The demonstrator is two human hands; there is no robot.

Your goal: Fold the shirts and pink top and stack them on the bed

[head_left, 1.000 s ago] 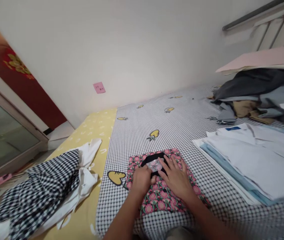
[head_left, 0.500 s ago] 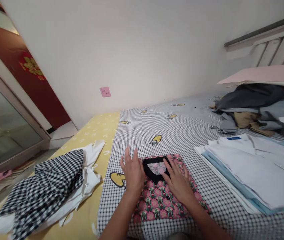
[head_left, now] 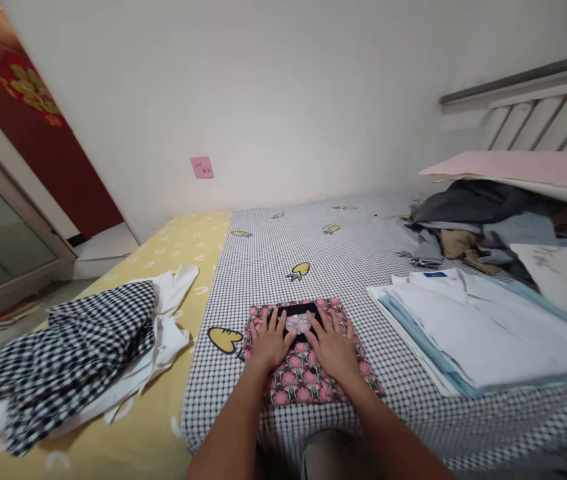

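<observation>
A pink floral shirt (head_left: 297, 380) with a black collar lies folded into a rectangle on the checked bed sheet (head_left: 273, 260), collar at the far side. On its left half rests my left hand (head_left: 269, 341), flat with the fingers spread, the tips near the collar. My right hand (head_left: 333, 345) lies flat on the right half in the same way, fingers apart. Parts of the collar and the upper front are hidden beneath both hands.
To the right lies a stack of folded white and light blue shirts (head_left: 483, 333). Behind it are piled dark clothes (head_left: 468, 207) under a pink board (head_left: 523, 167). On the yellow cloth (head_left: 163, 240) at left sits a black-and-white checked garment (head_left: 88, 340) over white clothing.
My left hand has come down from above the shirt's left edge and now lies on the fabric. The right hand stays on the shirt. The camera view has shifted slightly.
</observation>
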